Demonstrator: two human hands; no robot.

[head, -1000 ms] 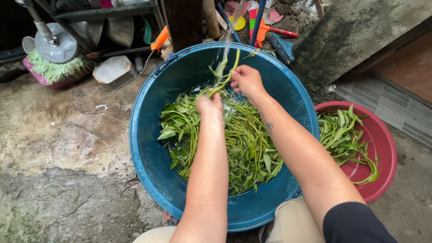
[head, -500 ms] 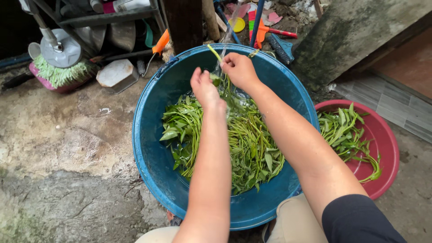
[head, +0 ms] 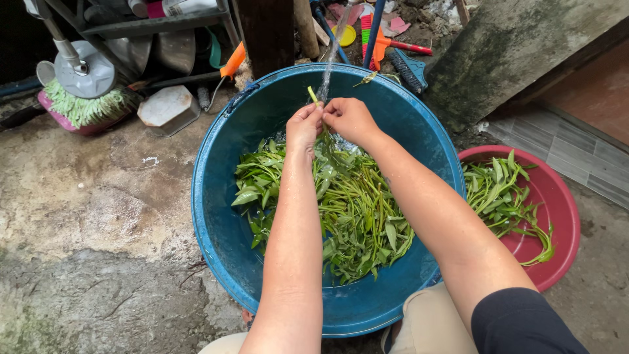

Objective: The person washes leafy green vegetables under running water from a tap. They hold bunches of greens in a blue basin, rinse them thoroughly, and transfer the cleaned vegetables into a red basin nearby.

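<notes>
- Step in hand: both hands meet at the far side of the blue tub [head: 216,216], holding one green stalk [head: 314,97] under a thin stream of water [head: 327,69]; this reads as rinsing a single stem picked from the heap.
- Left hand [head: 303,128]: fingers pinched round the stalk's lower part, just above the pile of greens [head: 341,203].
- Right hand [head: 350,119]: closed on the same stalk from the other side, touching the left hand; the stalk's pale tip stands up above both.
- Greens: most lie wet in the tub, under and between the forearms; a smaller lot lies in the red basin [head: 557,223], just beside the tub on the right.
- Next move, as a judgement: it calls for a light pinch and keeping the stem inside the stream, which is narrow.
- Edges: the tub's far rim is near the knuckles; a dark post [head: 268,33] and brushes [head: 386,46] stand close behind it.
- Open room: bare concrete floor [head: 98,216] lies to the left; the right is taken by the basin and a slab [head: 517,46].
</notes>
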